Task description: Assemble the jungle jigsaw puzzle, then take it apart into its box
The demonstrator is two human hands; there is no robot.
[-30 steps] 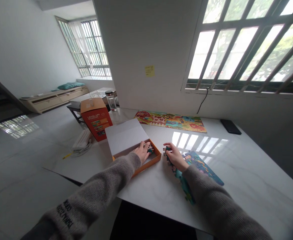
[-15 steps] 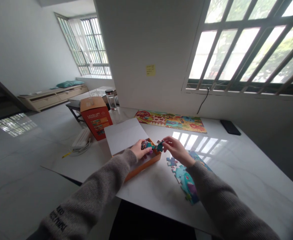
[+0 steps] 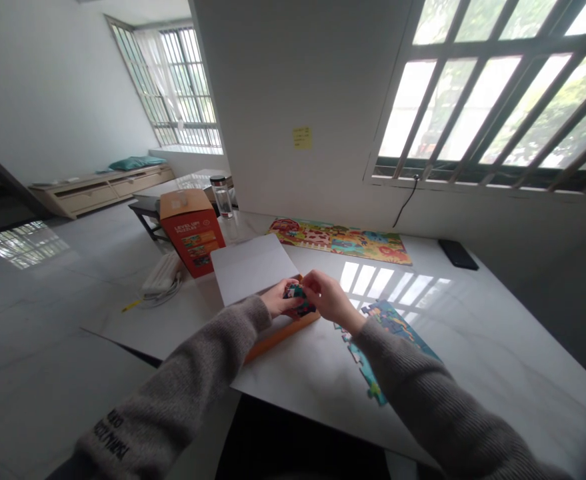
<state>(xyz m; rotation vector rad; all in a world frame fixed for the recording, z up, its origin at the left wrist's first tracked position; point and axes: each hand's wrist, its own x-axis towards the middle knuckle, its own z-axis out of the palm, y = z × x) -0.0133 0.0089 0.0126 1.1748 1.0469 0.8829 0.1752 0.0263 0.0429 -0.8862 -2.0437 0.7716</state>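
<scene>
My left hand [image 3: 275, 300] is closed around a bunch of colourful puzzle pieces [image 3: 295, 292], held over an orange box [image 3: 279, 338]. My right hand [image 3: 329, 297] meets it there, its fingertips pinched at the right side of the bunch; the piece between them is mostly hidden. The box's white lid [image 3: 253, 264] stands raised behind the hands. Under and beyond my right forearm lies a partly joined blue-green puzzle [image 3: 397, 325] on the white marbled table [image 3: 313, 387]; the sleeve covers its middle.
A long, bright animal puzzle [image 3: 343, 241] lies along the wall. At the back left stand a red puzzle carton [image 3: 193, 233] and a glass bottle [image 3: 222, 198], with a white power strip [image 3: 161, 275] and cable nearby. A black phone [image 3: 457, 254] rests at the right.
My right hand has moved left, bringing its puzzle piece against the bunch in my left hand. More of the far part of the blue-green puzzle now shows beyond my forearm.
</scene>
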